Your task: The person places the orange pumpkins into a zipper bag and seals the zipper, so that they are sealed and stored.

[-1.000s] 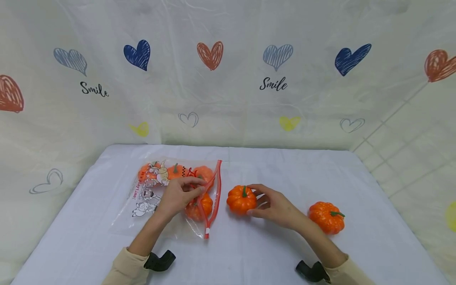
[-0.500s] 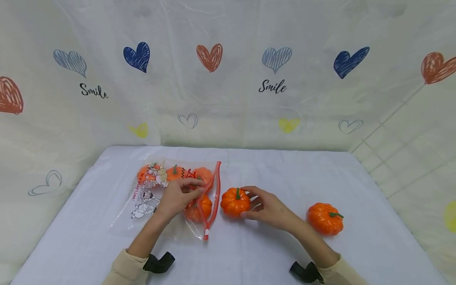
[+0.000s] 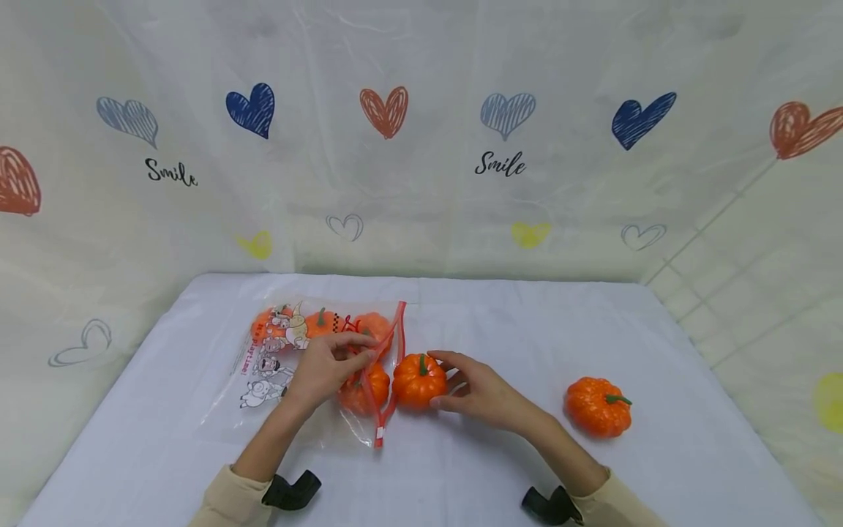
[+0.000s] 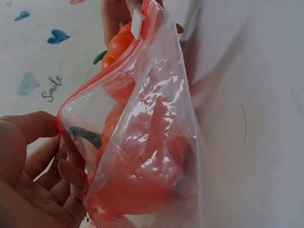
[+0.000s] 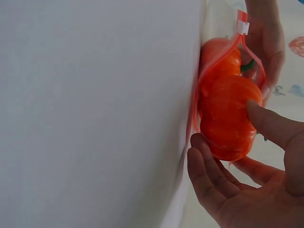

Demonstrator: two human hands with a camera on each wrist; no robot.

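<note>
A clear zip bag (image 3: 227, 406) with printed cartoon animals lies on the left of the table, several orange toy pumpkins inside it. My left hand (image 3: 328, 369) pinches the upper red zip edge between thumb and forefinger, lifting the mouth apart, as the left wrist view shows at the zip strip (image 4: 102, 73). With my right hand (image 3: 484, 391) I hold another orange pumpkin (image 3: 415, 384), green stem up, right at the bag's mouth. Thumb and fingers grip its sides in the right wrist view, where the pumpkin (image 5: 230, 118) overlaps the red zip and one bagged pumpkin.
One more orange pumpkin (image 3: 598, 408) sits on the white tablecloth (image 3: 487, 468) to the right, beyond my right forearm. A white zip slider (image 4: 137, 23) is at the near end of the bag's mouth. Behind the table hangs a pale sheet (image 3: 428, 183) printed with hearts.
My right hand has carried its pumpkin leftward, from beside the bag up to its mouth. The left hand keeps its pinch on the zip edge. The view has tilted slightly.
</note>
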